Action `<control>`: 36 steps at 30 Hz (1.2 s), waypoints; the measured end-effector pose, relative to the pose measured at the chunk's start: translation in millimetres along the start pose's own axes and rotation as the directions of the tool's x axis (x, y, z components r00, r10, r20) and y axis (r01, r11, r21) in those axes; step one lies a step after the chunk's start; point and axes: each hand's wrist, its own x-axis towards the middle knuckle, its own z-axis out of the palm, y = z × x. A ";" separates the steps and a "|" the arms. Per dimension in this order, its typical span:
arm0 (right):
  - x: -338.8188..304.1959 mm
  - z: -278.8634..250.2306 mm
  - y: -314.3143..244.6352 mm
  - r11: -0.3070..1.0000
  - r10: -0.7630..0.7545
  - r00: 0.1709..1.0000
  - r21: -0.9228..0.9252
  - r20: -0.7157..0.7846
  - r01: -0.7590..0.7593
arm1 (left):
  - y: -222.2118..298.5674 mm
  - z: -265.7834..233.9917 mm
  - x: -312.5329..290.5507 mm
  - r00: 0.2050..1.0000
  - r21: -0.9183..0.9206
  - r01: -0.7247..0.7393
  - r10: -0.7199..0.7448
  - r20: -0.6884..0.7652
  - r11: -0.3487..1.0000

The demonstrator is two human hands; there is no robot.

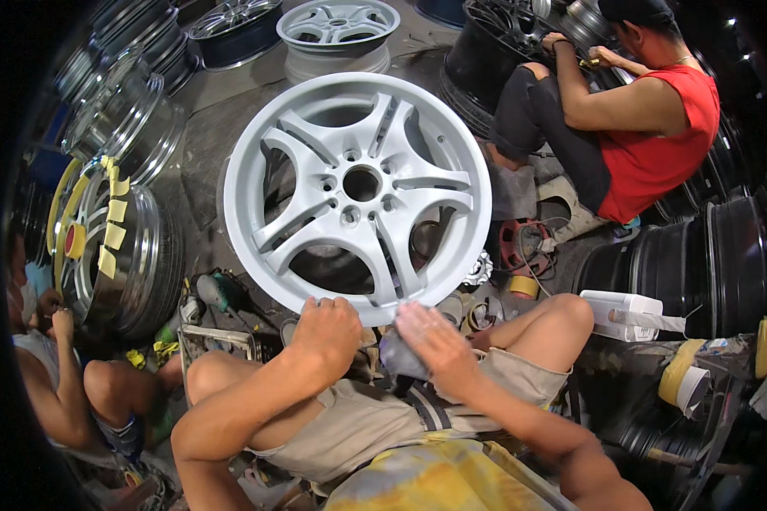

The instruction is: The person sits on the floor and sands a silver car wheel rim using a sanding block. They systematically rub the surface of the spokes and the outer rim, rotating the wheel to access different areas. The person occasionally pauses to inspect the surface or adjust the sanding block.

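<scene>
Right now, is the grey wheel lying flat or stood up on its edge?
Stood on edge: the grey wheel faces the camera, its lower rim steadied by the left hand; the right hand presses a cloth there.

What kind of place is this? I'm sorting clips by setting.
Most likely a wheel repair or refinishing workshop. The left hand and right hand hold a pale grey alloy wheel; a chrome rim with yellow masking tape and stacked black rims stand nearby.

I saw a pale grey wheel rim [358, 183], a co-worker's red shirt [656, 140], yellow tape strips [111, 226] on a chrome rim [149, 255].
</scene>
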 end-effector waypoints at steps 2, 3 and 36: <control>-4.6 -11.7 44.6 0.990 0.014 0.998 -0.139 -0.056 -0.021 | 2.0 -3.4 1.9 1.000 -0.003 0.002 -0.002 0.031 1.000; 5.0 -28.8 50.1 0.977 0.111 0.992 -0.176 -0.064 -0.121 | 7.4 -9.7 1.7 0.997 0.002 0.019 -0.019 0.071 1.000; 308.1 -28.4 205.9 0.967 -0.086 0.970 -0.253 -0.228 0.027 | -222.0 -5.1 81.5 0.411 -0.871 0.035 -0.802 -0.434 0.489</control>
